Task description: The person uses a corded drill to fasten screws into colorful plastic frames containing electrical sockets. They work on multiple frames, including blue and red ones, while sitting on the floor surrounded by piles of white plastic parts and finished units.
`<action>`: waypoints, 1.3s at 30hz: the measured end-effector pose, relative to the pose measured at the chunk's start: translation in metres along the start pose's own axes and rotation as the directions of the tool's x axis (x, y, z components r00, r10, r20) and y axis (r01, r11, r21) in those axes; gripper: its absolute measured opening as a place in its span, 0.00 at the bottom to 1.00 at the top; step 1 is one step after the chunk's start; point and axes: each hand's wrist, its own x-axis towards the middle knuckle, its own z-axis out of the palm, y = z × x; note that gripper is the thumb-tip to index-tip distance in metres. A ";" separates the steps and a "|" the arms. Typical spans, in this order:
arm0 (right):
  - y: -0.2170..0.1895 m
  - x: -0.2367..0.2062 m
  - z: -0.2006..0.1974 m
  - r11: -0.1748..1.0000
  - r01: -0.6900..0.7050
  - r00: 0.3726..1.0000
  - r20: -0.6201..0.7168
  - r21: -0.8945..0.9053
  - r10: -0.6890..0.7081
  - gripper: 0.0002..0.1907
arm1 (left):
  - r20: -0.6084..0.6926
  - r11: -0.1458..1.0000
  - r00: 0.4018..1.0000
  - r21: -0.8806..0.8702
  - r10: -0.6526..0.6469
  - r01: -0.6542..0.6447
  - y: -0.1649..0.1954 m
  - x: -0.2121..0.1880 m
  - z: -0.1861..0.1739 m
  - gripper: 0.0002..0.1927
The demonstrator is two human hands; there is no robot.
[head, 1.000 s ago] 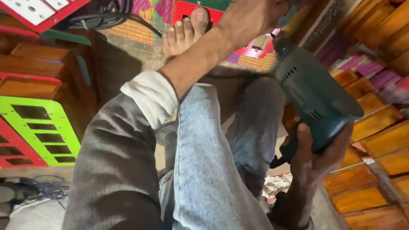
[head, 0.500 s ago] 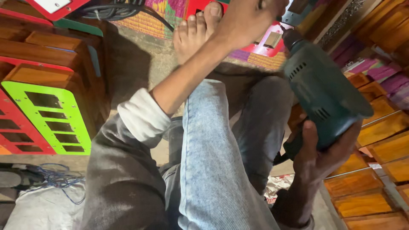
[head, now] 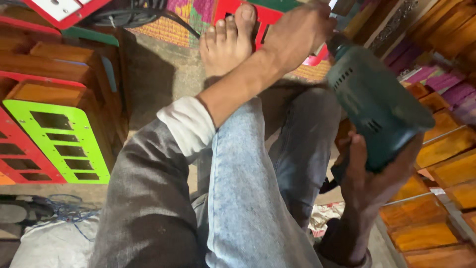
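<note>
My right hand (head: 372, 183) grips the handle of a dark green electric drill (head: 374, 104), its nose pointing up and away toward a red panel (head: 238, 10). My left hand (head: 297, 32) reaches far forward and rests closed at the drill's front end beside that red panel; what it pinches is hidden. My bare foot (head: 228, 39) presses on the red panel at the top. My legs in light blue jeans (head: 248, 188) stretch out below both arms.
Wooden frames with a lime green slotted panel (head: 57, 141) and red slotted panels (head: 20, 159) stand at the left. Orange-brown wooden blocks (head: 441, 198) are stacked at the right. A woven mat (head: 168, 25) and a black cable (head: 124, 15) lie at the top.
The view has shifted so the hands and drill sit slightly lower and more to the right. My left hand stays at the drill's front end; the right keeps its grip.
</note>
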 end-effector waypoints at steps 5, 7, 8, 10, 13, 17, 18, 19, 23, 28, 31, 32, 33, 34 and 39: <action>0.000 -0.002 -0.002 0.994 0.055 0.998 -0.006 0.092 -0.055 0.37 | 0.020 0.976 0.978 0.068 0.206 -0.207 -0.023 -0.001 0.019 0.08; 0.000 -0.008 -0.005 0.995 0.060 0.998 0.001 0.077 -0.060 0.35 | 0.027 0.942 0.955 0.164 0.294 -0.294 -0.025 0.000 0.024 0.06; 0.001 -0.013 -0.007 0.997 0.037 0.999 -0.006 0.073 -0.037 0.34 | 0.037 0.898 0.932 0.255 0.361 -0.358 -0.025 0.001 0.026 0.05; 0.001 -0.022 -0.010 0.997 -0.003 1.000 -0.016 0.072 0.005 0.31 | 0.042 0.819 0.886 0.364 0.461 -0.443 -0.024 0.005 0.028 0.04; 0.000 -0.032 -0.014 0.994 -0.052 0.998 -0.012 0.097 0.053 0.29 | 0.028 0.777 0.861 0.417 0.507 -0.471 -0.022 0.008 0.028 0.03; 0.002 -0.037 -0.013 0.991 -0.075 0.997 0.011 0.113 0.074 0.29 | -0.030 0.806 0.887 0.432 0.461 -0.404 -0.028 0.006 0.030 0.04; 0.004 -0.037 -0.011 0.993 -0.067 0.998 0.011 0.098 0.066 0.30 | -0.067 0.816 0.884 0.421 0.462 -0.395 -0.030 0.007 0.032 0.04; 0.006 -0.037 -0.008 0.997 -0.013 1.000 0.006 0.076 0.013 0.30 | -0.022 0.801 0.876 0.417 0.481 -0.429 -0.034 0.008 0.034 0.03; 0.013 -0.040 -0.002 0.999 -0.020 0.999 0.040 0.026 0.019 0.29 | 0.091 0.660 0.758 0.431 0.646 -0.615 -0.049 0.019 0.046 0.03; 0.018 -0.046 0.001 0.997 -0.069 0.997 0.047 0.015 0.068 0.32 | 0.304 0.596 0.695 0.362 0.651 -0.717 -0.059 0.033 0.055 0.08; 0.021 -0.046 0.002 0.998 -0.061 0.997 0.047 0.029 0.060 0.35 | 0.407 0.681 0.765 0.363 0.498 -0.636 -0.057 0.035 0.058 0.05; 0.021 -0.046 0.002 0.997 -0.075 0.996 0.049 0.029 0.074 0.34 | 0.355 0.756 0.805 0.303 0.475 -0.580 -0.056 0.034 0.058 0.04; 0.021 -0.046 0.002 0.995 -0.092 0.995 0.053 0.030 0.090 0.33 | 0.305 0.823 0.842 0.234 0.444 -0.518 -0.055 0.032 0.057 0.04; 0.021 -0.046 0.002 0.997 -0.078 0.996 0.051 0.024 0.076 0.33 | 0.266 0.744 0.811 0.324 0.521 -0.585 -0.055 0.030 0.055 0.06; 0.020 -0.045 0.002 0.999 -0.044 0.997 0.060 0.010 0.043 0.30 | 0.250 0.624 0.727 0.383 0.640 -0.681 -0.058 0.023 0.039 0.07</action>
